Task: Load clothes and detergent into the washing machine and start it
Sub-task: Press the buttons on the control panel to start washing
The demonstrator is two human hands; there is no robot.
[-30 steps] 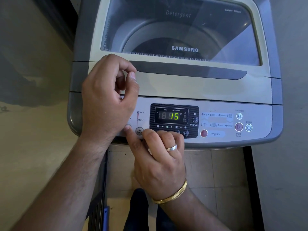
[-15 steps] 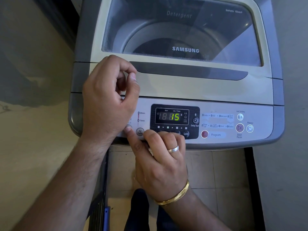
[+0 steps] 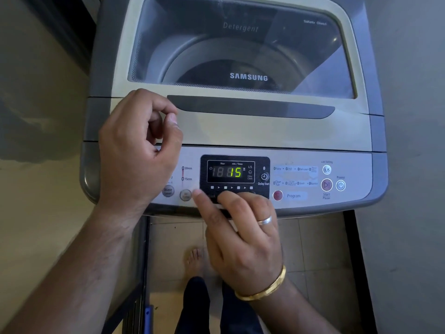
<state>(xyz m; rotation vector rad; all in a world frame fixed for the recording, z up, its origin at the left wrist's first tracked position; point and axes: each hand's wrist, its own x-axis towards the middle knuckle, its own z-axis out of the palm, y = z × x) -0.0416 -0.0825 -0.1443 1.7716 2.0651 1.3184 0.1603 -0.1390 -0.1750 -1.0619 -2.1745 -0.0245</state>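
Note:
A grey top-loading washing machine (image 3: 240,133) stands in front of me with its glass lid (image 3: 240,51) closed; the drum shows dimly through it. On the control panel (image 3: 301,196) the display (image 3: 231,172) reads 15 in green. My left hand (image 3: 137,155) hovers over the panel's left end, fingers curled with thumb and forefinger nearly touching, holding nothing. Below it the Water Level button (image 3: 167,191) is uncovered. My right hand (image 3: 243,232), with a ring and a gold bangle, has its forefinger stretched out beside a round button (image 3: 185,195); its other fingers are curled over the panel's lower middle buttons.
The Start/Pause button (image 3: 326,184), the power button (image 3: 340,185) and a red Program button (image 3: 277,195) sit on the panel's right side. A plain wall is on the left. Tiled floor (image 3: 317,249) and my bare foot (image 3: 196,261) show below the machine.
My right forefinger has slid right, off the Water Level button to just past the neighbouring round button. The left hand has barely moved. The display still reads 15.

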